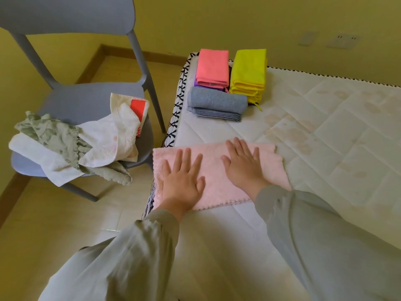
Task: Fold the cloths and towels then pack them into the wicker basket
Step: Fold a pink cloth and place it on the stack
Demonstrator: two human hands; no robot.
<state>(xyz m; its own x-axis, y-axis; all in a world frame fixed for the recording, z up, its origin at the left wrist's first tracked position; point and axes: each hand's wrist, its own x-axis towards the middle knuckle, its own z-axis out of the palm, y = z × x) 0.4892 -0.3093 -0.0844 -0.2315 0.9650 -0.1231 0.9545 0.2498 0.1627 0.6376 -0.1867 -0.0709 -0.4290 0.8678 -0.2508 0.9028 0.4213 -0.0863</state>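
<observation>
Folding is judged partly done. Three folded lots are noted at the far left corner of the mattress (325,137): a coral cloth (212,66) stacked on a purple one, a yellow stack (248,72) just beside it, and a grey towel (217,103) in front. An unfolded heap (71,144) of white and green cloths is seen on the chair (86,94) beside the mattress's left edge. No basket is seen, so packing is judged not begun.

The pink towel (216,192) is laid flat at the left edge, its left end reaching slightly over it. It is pressed by the left hand (183,181) on its left half and the right hand (245,168) on its right half. The fingers (187,158) are held straight and spread on top of the towel. Nothing is gripped.
</observation>
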